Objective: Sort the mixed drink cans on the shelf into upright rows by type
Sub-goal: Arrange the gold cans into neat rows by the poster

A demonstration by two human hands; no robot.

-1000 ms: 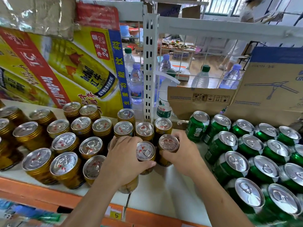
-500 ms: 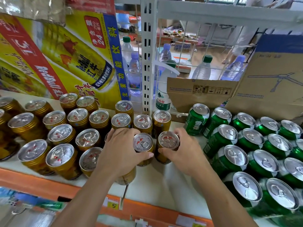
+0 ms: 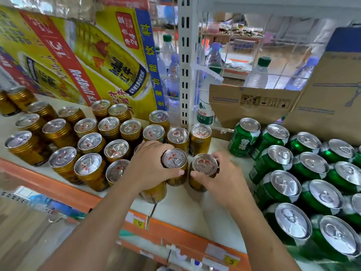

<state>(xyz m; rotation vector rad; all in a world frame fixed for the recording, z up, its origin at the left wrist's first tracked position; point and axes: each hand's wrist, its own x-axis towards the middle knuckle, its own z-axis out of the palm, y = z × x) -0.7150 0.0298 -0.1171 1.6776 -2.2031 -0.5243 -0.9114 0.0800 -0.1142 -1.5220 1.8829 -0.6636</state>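
Gold cans (image 3: pixel 115 151) are what you are squaring up. In the head view, two of them stand upright at the loose end of that block, one in each hand. Your left hand (image 3: pixel 150 167) lays its thumb across the near side of the inner gold can (image 3: pixel 174 159) and curls its fingers over the far side, so it is clamped on that can. A third gold can (image 3: pixel 155 192) sits under your palm with its top hidden. Your right hand (image 3: pixel 222 182) grips the outer gold can (image 3: pixel 204 165) the same way, thumb near and fingers (image 3: pixel 215 157) wrapped round the far rim. Both long axes run straight up. The two cans stand just beside each other; I cannot tell whether they touch. Their row lies directly beyond your fingertips, where a back-row can (image 3: pixel 200 133) ends the line. The green cans (image 3: pixel 281 184) lie outward of your right fingers, across bare shelf (image 3: pixel 185 210). I judge the coming push goes away from you, with the right hand nearer the gap.
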